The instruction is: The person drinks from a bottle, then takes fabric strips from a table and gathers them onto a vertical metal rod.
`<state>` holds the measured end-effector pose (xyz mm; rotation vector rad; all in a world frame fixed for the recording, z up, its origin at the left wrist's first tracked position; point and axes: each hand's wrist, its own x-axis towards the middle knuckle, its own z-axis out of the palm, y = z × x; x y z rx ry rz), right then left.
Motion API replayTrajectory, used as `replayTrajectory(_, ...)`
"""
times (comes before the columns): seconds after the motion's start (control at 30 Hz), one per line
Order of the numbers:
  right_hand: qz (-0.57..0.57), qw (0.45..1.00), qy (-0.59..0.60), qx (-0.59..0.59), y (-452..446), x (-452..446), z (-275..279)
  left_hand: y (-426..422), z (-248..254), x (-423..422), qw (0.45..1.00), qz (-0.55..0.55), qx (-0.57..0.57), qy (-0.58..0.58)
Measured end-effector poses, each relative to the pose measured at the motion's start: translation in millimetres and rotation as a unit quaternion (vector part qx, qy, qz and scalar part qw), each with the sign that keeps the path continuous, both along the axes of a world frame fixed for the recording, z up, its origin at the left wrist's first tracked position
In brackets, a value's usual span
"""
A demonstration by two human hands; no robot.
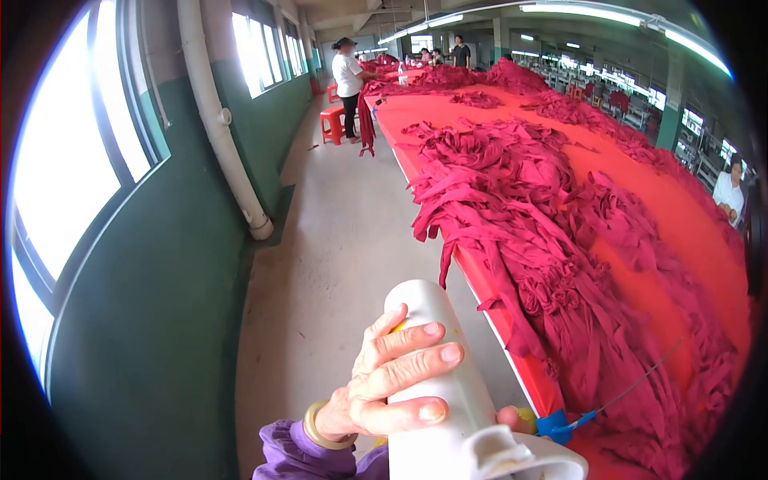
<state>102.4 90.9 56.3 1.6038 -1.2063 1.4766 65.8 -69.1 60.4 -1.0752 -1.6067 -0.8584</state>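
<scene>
the left hand (382,382), the nearer, clasps the white tube (470,394) with spread fingers; the tube lies right under them, its long axis crosswise to them. past those fingertips only a tip of the right hand (507,416) shows, its grip impossible to tell.

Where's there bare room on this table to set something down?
Bare red tabletop shows between the large crimson fabric heap and the right-hand fabric row, and beyond that heap. It's crowded with strips right of the white cylindrical tube.
</scene>
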Motion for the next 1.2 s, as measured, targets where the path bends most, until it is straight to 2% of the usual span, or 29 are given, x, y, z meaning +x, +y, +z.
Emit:
replayTrajectory(0.13, -0.055, 0.997, 0.041, 0.032, 5.0, 13.1, 12.5, 2.8, 15.7, -2.2, 0.999, -0.004, 0.007, 0.038)
replayTrajectory(0.23, -0.006, 0.999, -0.021, -0.039, -7.4, 11.8, 18.4, 2.9, 26.7, -4.1, 0.997, -0.020, 0.019, 0.070)
replayTrajectory(0.33, -0.087, 0.989, 0.017, -0.117, -21.9, 10.8, 38.2, -2.4, 45.8, 1.2, 0.997, -0.025, -0.023, 0.063)
replayTrajectory(0.53, -0.182, 0.971, -0.034, -0.154, -19.4, 44.9, 55.2, 1.3, 64.1, 4.1, 0.993, -0.022, -0.023, 0.113)
replayTrajectory(0.73, -0.155, 0.988, 0.021, -0.008, 3.8, 52.4, 62.2, 1.1, 75.2, 10.4, 0.991, -0.035, -0.038, 0.123)
replayTrajectory(0.93, -0.113, 0.987, 0.029, -0.114, -10.9, 52.4, 57.5, 0.1, 85.4, 18.4, 0.989, -0.043, -0.048, 0.130)
replayTrajectory(1.2, -0.167, 0.953, -0.038, -0.250, -29.0, 66.4, 69.7, 2.1, 96.9, 21.1, 0.986, -0.059, -0.069, 0.142)
